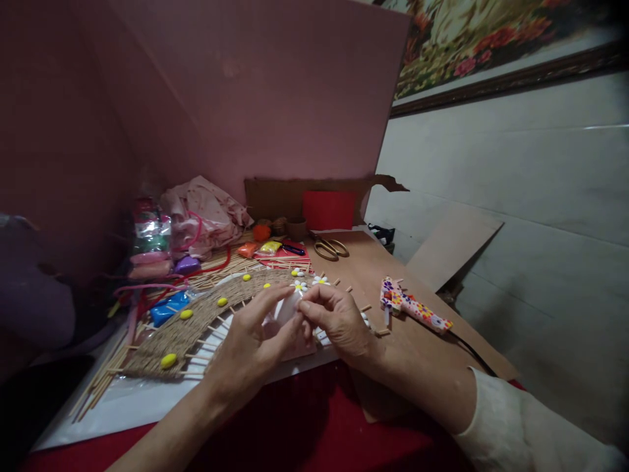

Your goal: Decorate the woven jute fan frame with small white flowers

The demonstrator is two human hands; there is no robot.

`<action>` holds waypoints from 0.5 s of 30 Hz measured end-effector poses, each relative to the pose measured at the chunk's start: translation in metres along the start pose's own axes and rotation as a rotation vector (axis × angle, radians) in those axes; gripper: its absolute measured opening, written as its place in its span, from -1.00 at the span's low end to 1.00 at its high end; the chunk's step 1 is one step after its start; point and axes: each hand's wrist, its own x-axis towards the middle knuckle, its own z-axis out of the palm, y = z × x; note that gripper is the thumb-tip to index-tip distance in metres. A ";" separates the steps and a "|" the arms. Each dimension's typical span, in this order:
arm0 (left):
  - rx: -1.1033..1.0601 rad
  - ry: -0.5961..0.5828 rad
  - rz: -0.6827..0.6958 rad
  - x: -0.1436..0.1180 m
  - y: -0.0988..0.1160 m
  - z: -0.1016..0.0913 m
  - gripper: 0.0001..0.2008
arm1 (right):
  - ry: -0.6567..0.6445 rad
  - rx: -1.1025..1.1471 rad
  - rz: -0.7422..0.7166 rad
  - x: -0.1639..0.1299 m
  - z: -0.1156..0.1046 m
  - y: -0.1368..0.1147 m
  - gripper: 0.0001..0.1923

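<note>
My left hand (258,331) is curved, its thumb and index finger around a white, soft-looking packet (286,309). The fingertips of my right hand (339,321) pinch together at the packet's edge, touching the left fingers; what sits in that pinch is too small to make out. Under and behind my hands lies a fan-shaped arch of woven twine (206,318) on wooden sticks. Yellow ovals (168,361) dot the twine, and white-petalled flowers with yellow centres (321,280) stand at its right part. My hands cover some of the arch.
A flowered glue gun (415,309) lies on brown cardboard (373,262) at right, its cord trailing off. Gold-handled scissors (330,249) rest farther back. Bagged coloured clay (151,265), a blue packet (168,308) and loose sticks (101,380) crowd the left. A red cloth (304,419) covers the front.
</note>
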 end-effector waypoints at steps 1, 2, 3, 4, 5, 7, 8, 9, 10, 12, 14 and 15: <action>0.015 0.001 -0.004 -0.001 -0.001 0.000 -0.68 | -0.007 -0.039 -0.023 -0.001 0.001 -0.001 -0.77; 0.032 0.001 -0.002 -0.001 -0.001 0.000 -0.68 | -0.010 -0.079 -0.049 -0.003 0.002 -0.001 -0.77; 0.051 0.006 0.012 -0.002 -0.002 0.000 -0.69 | -0.007 -0.119 -0.075 -0.004 0.003 -0.002 -0.78; 0.074 0.013 0.036 -0.002 -0.002 0.000 -0.69 | 0.002 -0.161 -0.102 -0.006 0.004 -0.002 -0.80; 0.103 0.020 0.066 -0.002 -0.003 0.000 -0.69 | 0.014 -0.205 -0.126 -0.007 0.005 -0.002 -0.81; 0.171 0.034 0.135 -0.003 -0.003 0.001 -0.70 | 0.046 -0.315 -0.177 -0.009 0.006 -0.003 -0.84; 0.205 0.044 0.173 -0.003 -0.002 0.002 -0.71 | 0.065 -0.385 -0.208 -0.010 0.006 -0.003 -0.85; 0.236 0.056 0.211 -0.003 -0.002 0.003 -0.72 | 0.082 -0.459 -0.247 -0.010 0.006 -0.002 -0.85; 0.265 0.067 0.248 -0.004 -0.002 0.004 -0.74 | 0.093 -0.530 -0.290 -0.010 0.006 -0.002 -0.86; 0.312 0.096 0.305 -0.005 -0.002 0.007 -0.79 | 0.096 -0.638 -0.381 -0.010 0.005 -0.001 -0.86; 0.346 0.113 0.311 -0.007 -0.001 0.010 -0.84 | 0.078 -0.694 -0.448 -0.011 0.003 0.000 -0.88; 0.354 0.115 0.293 -0.008 0.000 0.010 -0.86 | 0.064 -0.716 -0.471 -0.011 0.002 0.000 -0.88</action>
